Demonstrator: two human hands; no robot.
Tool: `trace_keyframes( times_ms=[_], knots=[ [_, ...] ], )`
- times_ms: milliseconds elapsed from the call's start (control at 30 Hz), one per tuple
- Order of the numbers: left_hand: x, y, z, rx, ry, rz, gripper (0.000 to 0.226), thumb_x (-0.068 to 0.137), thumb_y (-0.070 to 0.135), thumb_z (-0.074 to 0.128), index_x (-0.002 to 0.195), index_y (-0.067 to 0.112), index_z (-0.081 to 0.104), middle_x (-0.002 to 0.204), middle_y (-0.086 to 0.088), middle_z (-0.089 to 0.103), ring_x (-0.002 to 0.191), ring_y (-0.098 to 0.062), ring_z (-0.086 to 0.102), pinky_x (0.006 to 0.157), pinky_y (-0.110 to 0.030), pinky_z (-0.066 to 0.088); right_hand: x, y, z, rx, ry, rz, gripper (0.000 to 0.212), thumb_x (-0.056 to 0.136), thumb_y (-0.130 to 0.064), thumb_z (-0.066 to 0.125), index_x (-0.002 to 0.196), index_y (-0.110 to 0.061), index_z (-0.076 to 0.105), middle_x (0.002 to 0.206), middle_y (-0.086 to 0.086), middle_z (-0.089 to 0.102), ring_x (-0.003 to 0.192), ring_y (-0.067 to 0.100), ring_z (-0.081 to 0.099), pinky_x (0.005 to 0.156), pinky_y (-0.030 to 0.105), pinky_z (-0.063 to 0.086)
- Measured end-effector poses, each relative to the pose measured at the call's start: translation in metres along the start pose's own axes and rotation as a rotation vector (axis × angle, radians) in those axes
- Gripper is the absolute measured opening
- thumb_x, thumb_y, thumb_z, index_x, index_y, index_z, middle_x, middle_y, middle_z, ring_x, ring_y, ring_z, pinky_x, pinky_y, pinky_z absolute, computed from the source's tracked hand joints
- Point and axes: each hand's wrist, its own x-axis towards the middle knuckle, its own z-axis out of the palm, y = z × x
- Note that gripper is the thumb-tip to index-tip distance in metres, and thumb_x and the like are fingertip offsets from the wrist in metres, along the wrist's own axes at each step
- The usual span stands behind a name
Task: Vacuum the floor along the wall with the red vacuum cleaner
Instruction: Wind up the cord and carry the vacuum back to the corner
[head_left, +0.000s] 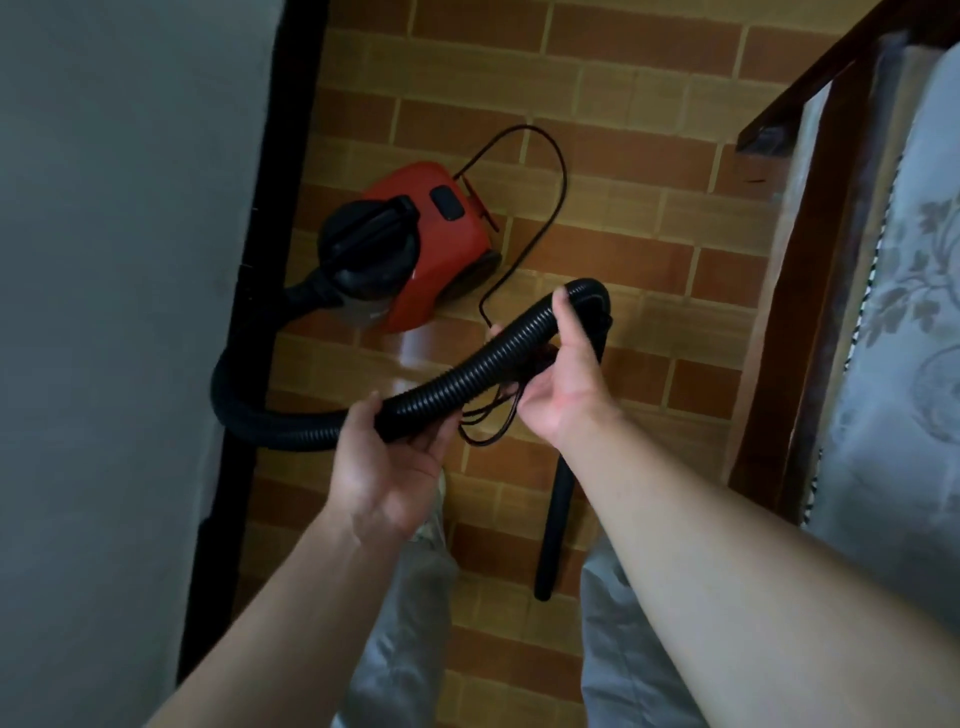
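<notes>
The red vacuum cleaner (421, 244) sits on the brick-pattern floor beside the grey wall (119, 312). Its black ribbed hose (467, 374) loops from the front of the body along the wall's black skirting and rises between my hands. My left hand (389, 467) grips the hose from below. My right hand (561, 374) grips the hose near its curved end (589, 291), together with loops of thin black power cord (493, 415). A black rigid tube (556, 530) hangs down from below my right hand toward the floor.
The power cord (545, 171) trails in a loop across the floor behind the vacuum. A dark wooden bed frame (810, 260) with a grey patterned mattress (904, 364) stands on the right. My legs in grey trousers (410, 623) stand on the floor strip (623, 78) between wall and bed.
</notes>
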Motion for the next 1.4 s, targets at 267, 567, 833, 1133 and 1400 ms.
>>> trace_keyframes(
  times_ms=[267,567,833,1133,1400],
  knots=[
    [-0.034,0.062,0.015,1.696,0.026,-0.156,0.059,0.099,0.059,0.049,0.075,0.007,0.065,0.058,-0.010,0.065,0.036,-0.014,0.043,0.039,-0.020,0.027,0.009,0.003,0.000,-0.099,0.068,-0.035,0.039,0.082,-0.032,0.084,0.112,-0.014,0.067,0.099,0.006,0.077,0.099,0.020,0.073,0.101,0.045,0.054],
    [0.050,-0.010,0.188,2.222,-0.280,0.698,0.039,0.096,0.046,0.061,0.108,0.009,0.061,0.087,-0.003,0.057,0.074,-0.020,0.056,0.054,-0.028,0.044,0.011,0.029,0.001,-0.237,0.073,-0.047,0.051,0.082,-0.037,0.084,0.123,-0.015,0.067,0.108,0.005,0.077,0.088,0.017,0.074,0.065,0.031,0.050],
    [0.067,-0.052,0.198,2.465,-0.195,0.469,0.039,0.107,0.034,0.047,0.128,0.004,0.057,0.119,-0.009,0.061,0.114,-0.024,0.054,0.089,-0.022,0.049,-0.001,0.046,-0.014,-0.456,-0.026,-0.163,0.022,0.089,-0.039,0.072,0.085,-0.022,0.060,0.068,-0.005,0.060,0.054,0.011,0.044,0.046,0.022,0.033],
    [0.018,0.024,0.178,2.031,-0.256,0.714,0.022,0.096,0.036,0.067,0.111,0.021,0.072,0.097,-0.004,0.071,0.086,-0.022,0.069,0.075,-0.039,0.062,-0.021,0.050,-0.042,-0.633,-0.086,-0.046,0.017,0.099,-0.032,0.066,0.087,-0.020,0.064,0.063,-0.009,0.055,0.049,0.003,0.047,0.059,0.018,0.040],
    [-0.081,0.078,0.073,1.562,-0.263,0.760,0.017,0.090,0.033,0.074,0.103,0.043,0.073,0.088,0.003,0.077,0.078,-0.024,0.072,0.070,-0.042,0.059,-0.029,0.026,-0.014,-0.837,0.004,0.023,0.002,0.101,-0.022,0.062,0.101,-0.020,0.062,0.075,-0.004,0.055,0.063,0.013,0.044,0.062,0.027,0.037]
  ],
)
